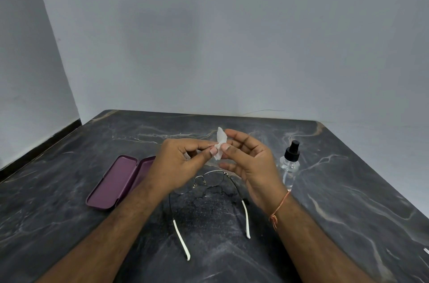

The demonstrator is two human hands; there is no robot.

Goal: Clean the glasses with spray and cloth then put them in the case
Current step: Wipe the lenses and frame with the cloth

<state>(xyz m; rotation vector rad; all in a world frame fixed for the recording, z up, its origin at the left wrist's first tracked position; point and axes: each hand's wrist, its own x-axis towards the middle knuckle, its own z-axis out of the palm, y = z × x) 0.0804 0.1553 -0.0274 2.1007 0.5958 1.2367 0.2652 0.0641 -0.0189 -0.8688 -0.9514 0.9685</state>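
A small crumpled white cloth [220,143] is held above the table between both hands. My left hand [178,164] pinches its lower left part with thumb and fingers. My right hand [249,162] pinches it with thumb and forefinger, the other fingers spread. Thin metal-framed glasses [210,180] lie on the dark marble table [348,190] under my hands, temples open with white tips pointing toward me. A purple case [113,181] lies open at the left, partly hidden by my left hand. A clear spray bottle [290,164] with a black top stands at the right.
The table meets a grey wall at the back and a second wall with a dark skirting at the left. A small white object [426,250] shows at the right edge of the frame.
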